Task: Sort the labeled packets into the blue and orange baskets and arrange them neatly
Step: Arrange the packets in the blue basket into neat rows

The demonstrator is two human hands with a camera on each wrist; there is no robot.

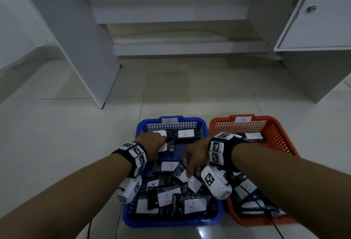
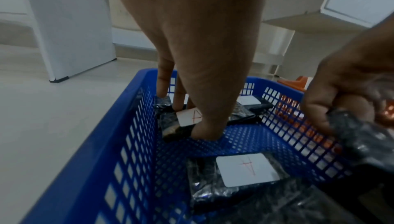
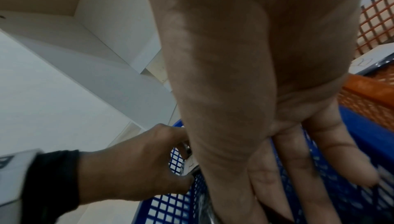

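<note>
Your left hand (image 1: 152, 144) pinches an A-labeled packet (image 2: 187, 118) at the far left of the blue basket (image 1: 171, 221), which holds many A packets. Your right hand (image 1: 195, 156) grips another packet (image 1: 190, 181) mid-basket. The orange basket (image 1: 275, 130) alongside holds B-labeled packets (image 1: 253, 136).

Head-down, wrists close; shared blue basket (image 1: 131, 218).
</note>
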